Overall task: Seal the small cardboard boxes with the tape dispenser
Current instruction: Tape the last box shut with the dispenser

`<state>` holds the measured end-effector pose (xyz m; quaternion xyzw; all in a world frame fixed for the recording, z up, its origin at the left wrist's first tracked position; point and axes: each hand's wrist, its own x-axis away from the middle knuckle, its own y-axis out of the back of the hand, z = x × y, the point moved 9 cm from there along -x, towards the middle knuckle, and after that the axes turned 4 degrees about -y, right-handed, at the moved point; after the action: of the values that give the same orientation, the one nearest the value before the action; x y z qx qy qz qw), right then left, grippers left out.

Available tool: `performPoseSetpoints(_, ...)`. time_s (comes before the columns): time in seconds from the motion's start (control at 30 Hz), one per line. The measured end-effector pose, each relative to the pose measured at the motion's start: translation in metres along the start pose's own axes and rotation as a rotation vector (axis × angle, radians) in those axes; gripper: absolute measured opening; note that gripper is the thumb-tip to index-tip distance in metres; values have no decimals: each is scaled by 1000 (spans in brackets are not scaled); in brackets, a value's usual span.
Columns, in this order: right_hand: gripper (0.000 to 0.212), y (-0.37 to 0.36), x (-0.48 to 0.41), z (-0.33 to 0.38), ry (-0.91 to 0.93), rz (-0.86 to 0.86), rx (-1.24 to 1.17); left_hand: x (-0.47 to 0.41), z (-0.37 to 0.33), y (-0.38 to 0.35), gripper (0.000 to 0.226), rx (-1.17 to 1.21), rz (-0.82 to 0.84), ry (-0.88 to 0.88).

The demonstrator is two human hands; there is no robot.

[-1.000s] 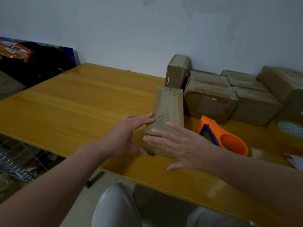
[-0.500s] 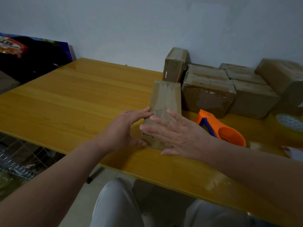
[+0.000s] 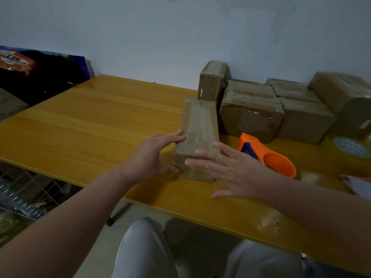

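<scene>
The small cardboard box [image 3: 198, 123] lies near the front edge of the desk [image 3: 90, 125]. Your left hand [image 3: 150, 157] and right hand [image 3: 236, 171] press it with straight, spread fingers (gripping nothing). The orange tape dispenser [image 3: 270, 157] sits just to its right.

Both bare forearms extend forward and converge. Left hand [image 3: 154, 155]: fingers straight and held together, thumb lower, palm facing right. Right hand [image 3: 234, 169]: palm down, fingers straight and spread, tips pointing leftward.

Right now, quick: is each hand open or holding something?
Left hand: open, fingers touching the small brown cardboard box.
Right hand: open, straight fingers touching the same box.
</scene>
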<state>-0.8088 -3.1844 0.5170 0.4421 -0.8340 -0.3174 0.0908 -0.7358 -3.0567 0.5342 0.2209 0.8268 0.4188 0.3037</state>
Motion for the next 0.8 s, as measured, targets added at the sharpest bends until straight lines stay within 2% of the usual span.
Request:
performPoseSetpoints(0.17, 80, -5, 8, -6, -15, 30, -80, 2, 1, 2, 85, 3, -53, 0)
performPoseSetpoints(0.33, 80, -6, 22, -18, -102, 44, -185, 1, -1, 3, 83, -11, -62, 19)
performPoseSetpoints(0.43, 79, -13, 33, -10, -75, 64, -246, 1, -3, 4, 82, -18, -63, 26)
performPoseSetpoints(0.53, 73, 1, 37, -14, -72, 6, -295, 3, -3, 3, 81, -24, -69, 42)
performPoseSetpoints(0.63, 63, 22, 33, -33, -266, -53, -444, 6, -1, 2, 81, -21, -73, 75)
performPoseSetpoints(0.73, 60, 20, 26, -49, -558, 126, -772, 9, -8, -6, 79, -22, -58, 138)
performPoseSetpoints(0.8, 66, 4, 22, -42, -623, 243, -988, 10, -15, -7, 80, -44, -101, 184)
